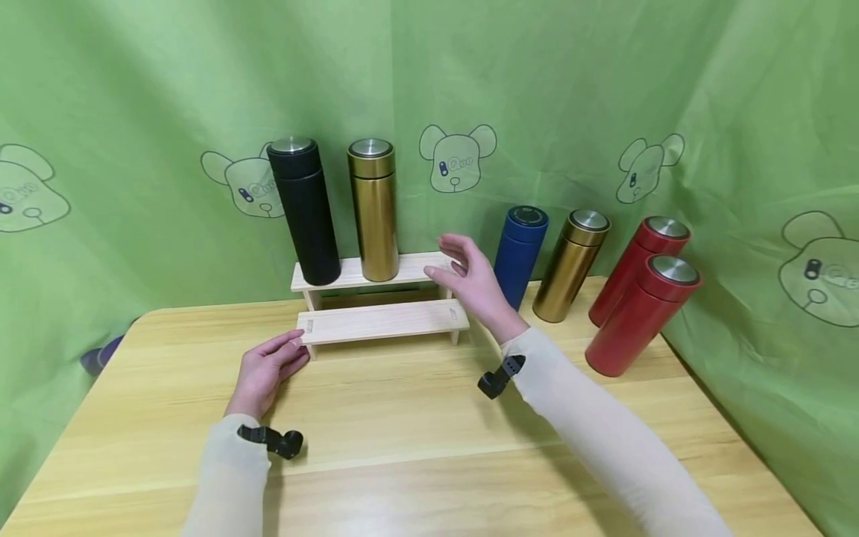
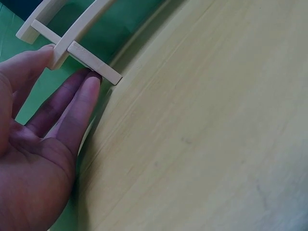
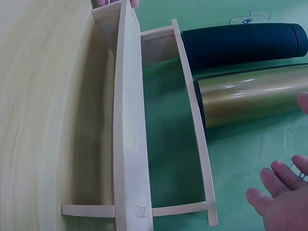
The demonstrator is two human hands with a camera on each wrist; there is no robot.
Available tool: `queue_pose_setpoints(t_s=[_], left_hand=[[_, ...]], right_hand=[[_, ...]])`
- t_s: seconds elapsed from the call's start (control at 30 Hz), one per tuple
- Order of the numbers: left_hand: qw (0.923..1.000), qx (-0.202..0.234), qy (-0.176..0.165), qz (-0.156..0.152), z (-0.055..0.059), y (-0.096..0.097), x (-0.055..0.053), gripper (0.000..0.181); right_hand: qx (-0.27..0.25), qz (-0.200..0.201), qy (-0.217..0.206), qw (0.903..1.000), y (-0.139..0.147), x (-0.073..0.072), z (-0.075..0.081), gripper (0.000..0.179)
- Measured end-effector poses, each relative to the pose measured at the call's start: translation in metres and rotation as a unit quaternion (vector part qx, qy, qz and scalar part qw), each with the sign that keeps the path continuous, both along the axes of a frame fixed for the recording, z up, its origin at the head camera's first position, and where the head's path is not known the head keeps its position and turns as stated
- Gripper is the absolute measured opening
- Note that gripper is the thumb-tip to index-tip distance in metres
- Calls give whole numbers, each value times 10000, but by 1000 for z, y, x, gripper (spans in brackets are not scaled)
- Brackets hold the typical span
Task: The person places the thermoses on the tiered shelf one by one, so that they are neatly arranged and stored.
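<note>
A two-step pale wooden stand [image 1: 382, 322] is set at the back of the table. My left hand [image 1: 264, 371] touches the left end of its lower step; in the left wrist view the fingertips [image 2: 90, 83] rest against the end and leg. A black thermos bottle [image 1: 305, 216] and a gold thermos bottle [image 1: 376, 216] stand upright on the upper step. My right hand [image 1: 475, 287] hovers near the right end of that step, fingers spread and slightly bent, holding nothing. In the right wrist view the right hand [image 3: 288, 202] is apart from the gold bottle [image 3: 250, 98].
Right of the stand, on the table [image 1: 389, 432], are a blue thermos bottle [image 1: 520, 253], partly behind my right hand, another gold one [image 1: 570, 268], and two red ones, one behind [image 1: 634, 257] the other [image 1: 637, 321]. A green curtain [image 1: 557, 89] hangs close behind.
</note>
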State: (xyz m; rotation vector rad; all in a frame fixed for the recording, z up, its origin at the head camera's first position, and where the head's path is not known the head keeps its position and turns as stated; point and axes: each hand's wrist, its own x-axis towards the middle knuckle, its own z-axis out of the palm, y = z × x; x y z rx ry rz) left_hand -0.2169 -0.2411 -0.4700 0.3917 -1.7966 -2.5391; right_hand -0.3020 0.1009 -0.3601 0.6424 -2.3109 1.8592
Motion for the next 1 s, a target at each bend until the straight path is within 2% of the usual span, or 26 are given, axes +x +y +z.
queue_pose_setpoints(t_s=[0.3,0.53,0.73,1.0], left_hand=[[10000,-1,54,-24,0,-1,0,46],[9999,67,100,52,-1,-1,-1,43],[9999,37,96,-22,-1,-1,-1,47],[10000,88,-24,-30,0,-1,-1,47]], right_hand=[[384,-510,57,9979,12,17,-6,66],[537,-595,102,9967,20,22,-14,65],[528,-815,17,9953,27,25,-20,61],[507,-1406,-115,9887,34,32,-30,54]])
